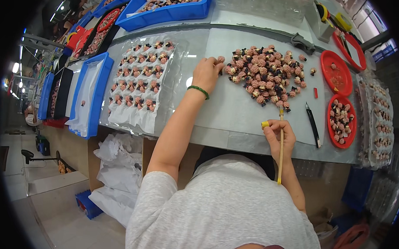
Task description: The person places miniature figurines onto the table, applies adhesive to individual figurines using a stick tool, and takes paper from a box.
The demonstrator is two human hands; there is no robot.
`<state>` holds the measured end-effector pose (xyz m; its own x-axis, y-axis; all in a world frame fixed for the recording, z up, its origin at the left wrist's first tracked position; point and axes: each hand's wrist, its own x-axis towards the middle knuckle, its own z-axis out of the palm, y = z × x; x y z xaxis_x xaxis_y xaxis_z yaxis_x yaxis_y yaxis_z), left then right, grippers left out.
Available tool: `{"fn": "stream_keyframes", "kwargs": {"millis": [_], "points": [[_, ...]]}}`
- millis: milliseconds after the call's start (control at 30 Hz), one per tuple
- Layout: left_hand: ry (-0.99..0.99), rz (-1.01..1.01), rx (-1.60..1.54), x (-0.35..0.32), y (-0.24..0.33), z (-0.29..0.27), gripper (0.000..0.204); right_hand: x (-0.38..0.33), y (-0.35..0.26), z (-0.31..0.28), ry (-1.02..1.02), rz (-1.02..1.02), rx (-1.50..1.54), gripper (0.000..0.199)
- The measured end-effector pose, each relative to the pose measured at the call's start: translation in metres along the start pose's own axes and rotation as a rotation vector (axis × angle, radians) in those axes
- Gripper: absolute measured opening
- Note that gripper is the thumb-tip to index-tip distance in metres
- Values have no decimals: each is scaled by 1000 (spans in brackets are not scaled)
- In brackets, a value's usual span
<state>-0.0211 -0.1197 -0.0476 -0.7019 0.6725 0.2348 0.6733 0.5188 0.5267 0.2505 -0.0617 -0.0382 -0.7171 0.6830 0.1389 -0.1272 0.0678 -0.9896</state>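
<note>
Left arm (175,128) extends forward, angled slightly to the right. Left hand (204,74) lies back uppermost, fingers bent and drawn together at the tips. Right forearm (295,185) angles forward and inward, closer to the torso. Right hand (288,135) is closed, fingers curled, thumb raised.

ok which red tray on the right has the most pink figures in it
The red tray lowest in the picture: pink figures crowd it; the others hold fewer.
</note>
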Motion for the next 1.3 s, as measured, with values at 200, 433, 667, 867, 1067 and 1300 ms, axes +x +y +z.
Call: {"fn": "stream_keyframes", "kwargs": {"millis": [200,433,667,867,1067,1300], "points": [[-123,-189,-771,-34,10,-18,25,8,0,8,10,9,8,15],[-379,-278,-1420,-99,60,-22,31,28,-4,39,47,110,251,18],[-383,-352,-1399,-108,60,-22,23,20,-1,45,74,-13,181,19],[-367,-373,-1575,-110,63,-16,20,18,0,44,60,-75,168,23],[-412,-426,-1718,-109,65,-15,28,18,2,42,62,-216,-52,26],[-358,-410,-1719,-111,70,-12,31,18,3,42,155,-175,-119,23]]}}
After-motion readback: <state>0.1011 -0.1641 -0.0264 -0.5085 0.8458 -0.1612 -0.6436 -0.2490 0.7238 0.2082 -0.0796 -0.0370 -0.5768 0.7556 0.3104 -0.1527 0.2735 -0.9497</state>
